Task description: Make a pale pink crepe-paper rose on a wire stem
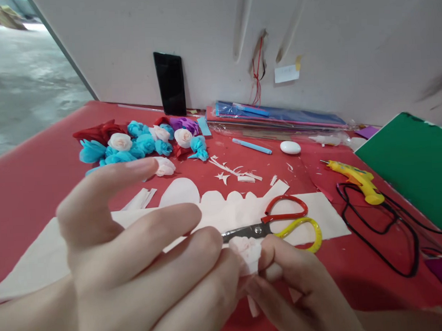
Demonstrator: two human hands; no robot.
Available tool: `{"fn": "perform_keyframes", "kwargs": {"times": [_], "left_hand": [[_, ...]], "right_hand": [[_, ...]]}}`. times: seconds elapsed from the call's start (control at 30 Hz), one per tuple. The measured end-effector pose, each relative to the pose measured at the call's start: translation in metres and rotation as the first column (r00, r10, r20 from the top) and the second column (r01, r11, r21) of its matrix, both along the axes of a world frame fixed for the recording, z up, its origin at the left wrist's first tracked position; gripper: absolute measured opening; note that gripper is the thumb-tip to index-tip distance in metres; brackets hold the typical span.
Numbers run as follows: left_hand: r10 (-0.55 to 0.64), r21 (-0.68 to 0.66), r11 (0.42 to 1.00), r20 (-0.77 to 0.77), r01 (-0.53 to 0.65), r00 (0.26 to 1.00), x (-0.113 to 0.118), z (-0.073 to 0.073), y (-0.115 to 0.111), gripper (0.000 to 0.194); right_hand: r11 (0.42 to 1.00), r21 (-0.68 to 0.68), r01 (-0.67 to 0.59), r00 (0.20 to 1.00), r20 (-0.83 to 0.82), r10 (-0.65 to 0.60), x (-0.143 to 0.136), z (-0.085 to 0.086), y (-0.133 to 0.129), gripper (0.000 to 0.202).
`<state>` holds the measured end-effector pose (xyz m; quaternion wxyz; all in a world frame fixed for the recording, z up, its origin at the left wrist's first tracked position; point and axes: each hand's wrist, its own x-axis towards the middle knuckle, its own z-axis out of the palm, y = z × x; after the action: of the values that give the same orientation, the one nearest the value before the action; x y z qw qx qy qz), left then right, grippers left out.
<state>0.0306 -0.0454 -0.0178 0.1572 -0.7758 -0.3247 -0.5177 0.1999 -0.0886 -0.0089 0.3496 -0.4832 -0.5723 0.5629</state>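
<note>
A small pale pink paper flower (245,251) is held low in front of me, between both hands. My left hand (155,266) has its lower fingers closed against the flower's left side, while its index finger sticks out above. The thumb and fingers of my right hand (299,284) pinch the flower's right edge and base. A narrow paper strip (253,306) hangs below it. Just behind the flower, scissors (258,229) with one red and one yellow handle lie on a cream paper sheet (329,212), their blades partly hidden by my left hand.
Blue, red, purple and pink paper flowers (143,144) are heaped at the back left. A black phone (170,84) leans on the wall. Paper scraps (245,178), a blue pen (252,146) and a white oval object (290,147) lie mid-table. A yellow glue gun (357,179) with black cord sits right.
</note>
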Motion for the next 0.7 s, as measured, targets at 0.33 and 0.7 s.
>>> {"fn": "perform_keyframes", "kwargs": {"times": [0.33,0.7], "left_hand": [[0.02,-0.105,0.994,0.042,-0.015,0.999,0.0,-0.019,-0.01,0.056],[-0.279,-0.564,0.804,-0.074,0.191,0.957,-0.008,0.007,0.019,0.059]], "right_hand": [[0.858,0.511,0.057,0.978,0.142,-0.15,0.002,-0.02,0.001,0.021],[0.744,0.665,-0.067,0.899,0.364,-0.245,0.005,-0.018,0.001,0.016]]}}
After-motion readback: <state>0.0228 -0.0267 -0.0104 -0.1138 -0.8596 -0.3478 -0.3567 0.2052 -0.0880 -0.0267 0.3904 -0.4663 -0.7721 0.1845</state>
